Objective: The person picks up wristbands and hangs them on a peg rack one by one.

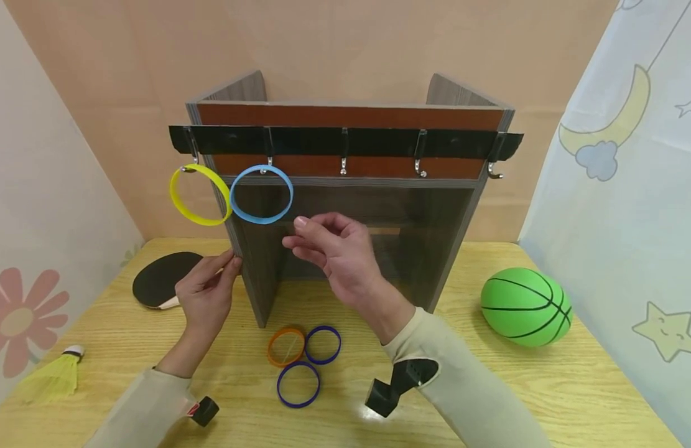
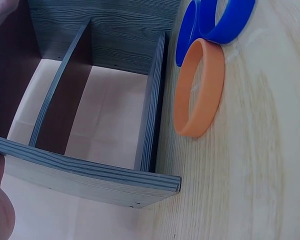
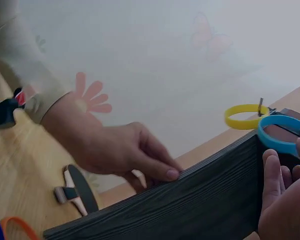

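A yellow wristband (image 1: pixel 180 208) hangs on the leftmost metal hook, and a light blue wristband (image 1: pixel 247 216) hangs on the hook to its right. Just below and right of the blue one is my right hand (image 1: pixel 345 255), fingers loosely bent and holding nothing. My left hand (image 1: pixel 208 289) pinches the left side panel (image 3: pixel 190 192) of the grey wooden shelf between thumb and fingers. On the table in front of the shelf lie an orange wristband (image 2: pixel 212 90) and two dark blue wristbands (image 1: pixel 339 343), close together.
Three bare hooks (image 1: pixel 343 167) continue along the black strip (image 1: pixel 306 140) to the right. A green ball (image 1: pixel 524 306) sits on the table's right side. At the left are a black paddle (image 1: pixel 163 277) and a yellow shuttlecock (image 1: pixel 56 373). Patterned cloth walls stand on both sides.
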A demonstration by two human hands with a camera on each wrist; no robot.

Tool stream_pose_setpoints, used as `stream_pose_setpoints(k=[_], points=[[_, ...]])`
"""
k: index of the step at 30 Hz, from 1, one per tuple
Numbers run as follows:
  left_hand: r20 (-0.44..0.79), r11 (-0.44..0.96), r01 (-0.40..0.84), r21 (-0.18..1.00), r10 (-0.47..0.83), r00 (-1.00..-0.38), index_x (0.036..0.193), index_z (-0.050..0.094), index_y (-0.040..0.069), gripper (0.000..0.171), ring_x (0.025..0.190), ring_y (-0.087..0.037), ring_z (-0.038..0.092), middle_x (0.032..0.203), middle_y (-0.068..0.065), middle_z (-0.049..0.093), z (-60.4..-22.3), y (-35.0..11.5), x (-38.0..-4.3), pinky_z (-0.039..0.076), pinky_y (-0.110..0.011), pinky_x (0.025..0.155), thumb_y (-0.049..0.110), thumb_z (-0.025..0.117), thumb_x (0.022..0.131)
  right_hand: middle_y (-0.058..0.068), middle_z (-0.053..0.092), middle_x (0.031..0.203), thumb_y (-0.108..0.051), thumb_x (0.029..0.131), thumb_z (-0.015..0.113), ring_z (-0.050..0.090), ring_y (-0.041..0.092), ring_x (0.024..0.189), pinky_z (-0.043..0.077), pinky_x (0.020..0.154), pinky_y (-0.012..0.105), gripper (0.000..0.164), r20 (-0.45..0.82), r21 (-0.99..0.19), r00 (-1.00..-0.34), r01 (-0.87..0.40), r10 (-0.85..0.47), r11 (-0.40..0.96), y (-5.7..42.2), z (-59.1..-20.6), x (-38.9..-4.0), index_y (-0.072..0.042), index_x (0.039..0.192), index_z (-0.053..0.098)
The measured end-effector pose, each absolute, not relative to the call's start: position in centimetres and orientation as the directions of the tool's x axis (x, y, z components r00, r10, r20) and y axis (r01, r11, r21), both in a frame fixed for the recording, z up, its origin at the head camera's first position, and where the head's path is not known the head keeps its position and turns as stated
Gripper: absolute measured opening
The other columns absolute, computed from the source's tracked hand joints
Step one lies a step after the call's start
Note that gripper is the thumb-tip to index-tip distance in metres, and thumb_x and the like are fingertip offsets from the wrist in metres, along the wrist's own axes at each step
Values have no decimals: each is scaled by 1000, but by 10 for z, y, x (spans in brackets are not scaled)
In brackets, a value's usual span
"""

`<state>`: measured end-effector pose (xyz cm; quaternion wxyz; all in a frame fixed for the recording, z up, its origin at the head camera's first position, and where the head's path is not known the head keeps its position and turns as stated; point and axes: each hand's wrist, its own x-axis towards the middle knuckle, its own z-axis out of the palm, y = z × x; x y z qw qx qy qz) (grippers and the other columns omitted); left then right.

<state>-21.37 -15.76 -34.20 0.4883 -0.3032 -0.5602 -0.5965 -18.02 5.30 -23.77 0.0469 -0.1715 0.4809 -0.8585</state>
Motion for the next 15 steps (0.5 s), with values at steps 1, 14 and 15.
stream_pose_setpoints(k=[1,14,15], points=[[908,101,923,372,-244,-340,89,64,-23,13,73,-12,64,78,-23,66,-343,-158,-214,54,-18,67,-21,65,76,11,65,85,-6,92,63,69,23,78,54,79,34,5,234,-859,-941,-81,-245,-506,53,-241,-180,-2,90,62],[909,97,926,366,-253,-332,89,64,-23,13,70,-12,63,75,-23,65,-338,-155,-210,53,-17,65,-17,67,78,18,64,85,-17,88,69,67,25,74,55,67,34,21,53,-995,-963,-28,-265,-96,66,-315,-184,2,93,62],[908,91,926,366,-254,-334,89,64,-23,13,71,-12,63,75,-23,65,-338,-154,-209,53,-17,65,-17,67,78,17,64,84,-18,88,70,66,25,74,56,67,35,22,32,-998,-964,-16,-263,-62,69,-323,-185,2,93,63]])
